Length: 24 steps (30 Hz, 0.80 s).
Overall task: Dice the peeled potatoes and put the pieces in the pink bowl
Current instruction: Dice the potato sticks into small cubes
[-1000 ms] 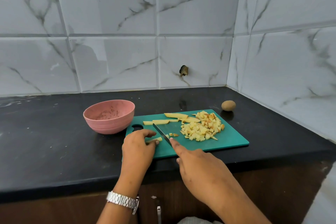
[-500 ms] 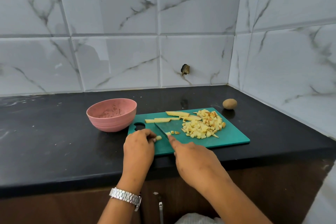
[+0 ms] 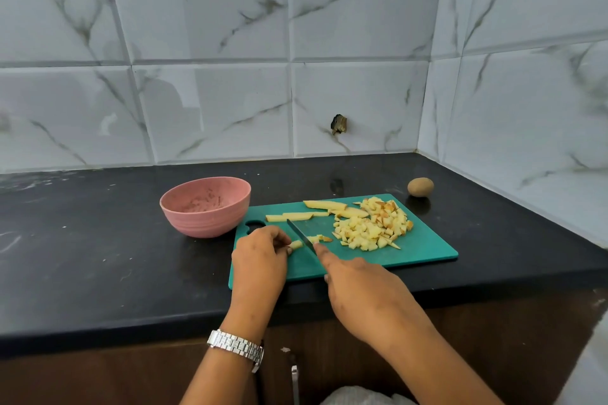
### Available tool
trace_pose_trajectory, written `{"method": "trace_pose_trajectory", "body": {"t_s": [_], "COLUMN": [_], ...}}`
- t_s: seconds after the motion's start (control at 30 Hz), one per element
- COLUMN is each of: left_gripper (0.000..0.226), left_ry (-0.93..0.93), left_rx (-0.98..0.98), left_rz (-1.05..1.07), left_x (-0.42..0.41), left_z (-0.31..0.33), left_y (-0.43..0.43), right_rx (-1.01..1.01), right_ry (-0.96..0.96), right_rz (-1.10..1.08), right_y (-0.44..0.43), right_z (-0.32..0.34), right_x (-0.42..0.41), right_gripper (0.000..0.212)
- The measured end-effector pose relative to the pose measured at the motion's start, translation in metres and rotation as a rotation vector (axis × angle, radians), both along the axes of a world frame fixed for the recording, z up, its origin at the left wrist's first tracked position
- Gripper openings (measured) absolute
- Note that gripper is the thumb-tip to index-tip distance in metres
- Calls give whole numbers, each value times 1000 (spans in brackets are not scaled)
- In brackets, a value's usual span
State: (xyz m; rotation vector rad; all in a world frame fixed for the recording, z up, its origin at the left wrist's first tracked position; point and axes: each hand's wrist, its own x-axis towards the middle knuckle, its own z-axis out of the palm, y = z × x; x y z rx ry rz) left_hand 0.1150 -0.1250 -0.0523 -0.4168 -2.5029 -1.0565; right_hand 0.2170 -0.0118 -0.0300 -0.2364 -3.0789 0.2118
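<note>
Teal plastic, the board point(image 3: 427, 248) lies on a black counter point(image 3: 98, 256). On its near left part the left hand point(image 3: 260, 256) pinches a short potato strip point(image 3: 296, 244). The right hand point(image 3: 362, 286) grasps the knife point(image 3: 301, 237), forefinger stretched along the blade, which crosses that strip. Dice point(image 3: 375, 228) are heaped on the board's right half, and longer strips point(image 3: 296, 216) lie along its far edge. The pink bowl point(image 3: 205, 207) stands just beside its far left corner, and a whole potato point(image 3: 420, 187) sits near its far right corner.
</note>
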Motion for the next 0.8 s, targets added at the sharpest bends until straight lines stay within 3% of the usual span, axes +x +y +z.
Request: {"method": "trace_pose_trajectory", "body": {"t_s": [0.8], "left_gripper": [11], "left_ry": [48], "left_rx": [-1], "left_rz": [-30], "left_x": [1], "left_z": [-1], "left_y": [0], "right_rx": [-21], "right_ry": [-8], "right_rz": [22], "right_y": [-5], "right_z": [-2], "right_x": [-3], "right_gripper": [66]}}
